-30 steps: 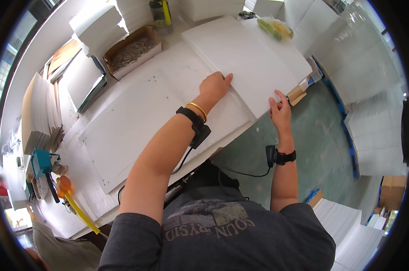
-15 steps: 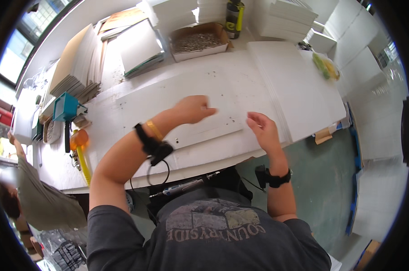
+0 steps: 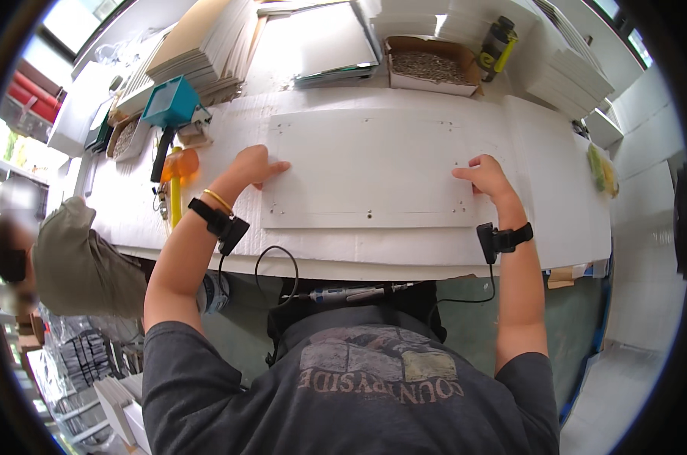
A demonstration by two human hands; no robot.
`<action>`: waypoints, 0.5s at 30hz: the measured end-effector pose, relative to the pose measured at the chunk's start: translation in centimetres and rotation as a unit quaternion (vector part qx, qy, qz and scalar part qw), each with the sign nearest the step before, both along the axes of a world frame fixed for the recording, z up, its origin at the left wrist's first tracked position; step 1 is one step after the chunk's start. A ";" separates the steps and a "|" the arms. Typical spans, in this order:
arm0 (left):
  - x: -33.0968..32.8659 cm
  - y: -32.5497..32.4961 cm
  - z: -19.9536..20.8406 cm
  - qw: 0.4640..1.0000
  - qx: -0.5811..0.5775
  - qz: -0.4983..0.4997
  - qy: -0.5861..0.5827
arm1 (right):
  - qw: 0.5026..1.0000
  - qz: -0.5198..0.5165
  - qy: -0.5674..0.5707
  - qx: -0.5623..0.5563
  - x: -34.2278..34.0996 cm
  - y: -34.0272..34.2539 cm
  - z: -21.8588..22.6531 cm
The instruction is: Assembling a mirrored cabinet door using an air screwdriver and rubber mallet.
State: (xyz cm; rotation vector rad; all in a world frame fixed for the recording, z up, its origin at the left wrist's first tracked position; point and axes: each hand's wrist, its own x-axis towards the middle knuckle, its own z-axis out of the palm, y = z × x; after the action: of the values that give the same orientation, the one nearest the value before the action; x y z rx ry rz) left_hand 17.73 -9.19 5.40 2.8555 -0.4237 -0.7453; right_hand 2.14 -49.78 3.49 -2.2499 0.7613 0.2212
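Note:
A flat white rectangular panel [image 3: 366, 171] lies on the white-covered workbench [image 3: 320, 246], its long side facing me. Small metal-looking dots sit in clusters at its corners and singly along its long edges. At the panel's left edge, my left hand [image 3: 256, 167] has its thumb on top and its other fingers curled by the side. My right hand [image 3: 486, 176] pinches the right edge in much the same way, fingertips on the surface. Both wrists carry black strapped devices with cables.
Along the back stand a cardboard box [image 3: 430, 64] of small metal parts, a dark bottle [image 3: 496, 49] and stacked boards [image 3: 199, 45]. A teal tool [image 3: 169, 102] and an orange-and-yellow tool [image 3: 178, 165] lie left. Another person [image 3: 89, 258] is at far left.
My left hand has gone from over the panel to its left edge, and my right hand to its right edge. The panel now lies straighter before me; the view has shifted.

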 end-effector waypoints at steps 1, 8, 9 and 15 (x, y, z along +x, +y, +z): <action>0.0 0.2 -0.1 1.000 -0.015 0.005 -0.005 | 0.999 -0.008 0.017 0.027 0.2 0.0 0.1; 0.8 1.4 -0.8 0.997 -0.058 0.038 0.031 | 0.936 0.040 -0.170 0.306 -1.8 -2.3 -1.3; 0.8 1.9 -1.0 0.992 -0.112 0.051 0.025 | 0.935 0.043 -0.168 0.308 -2.0 -2.1 -1.1; -2.8 2.7 2.6 0.924 -0.374 0.077 -0.013 | 0.901 -0.004 -0.364 0.237 -5.2 -0.4 1.2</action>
State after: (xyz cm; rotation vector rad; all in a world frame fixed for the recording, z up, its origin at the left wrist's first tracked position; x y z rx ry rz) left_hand 14.88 -6.53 8.04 2.1446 -0.3756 -0.3926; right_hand -3.05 -50.18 4.66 -1.6637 0.2638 -0.3929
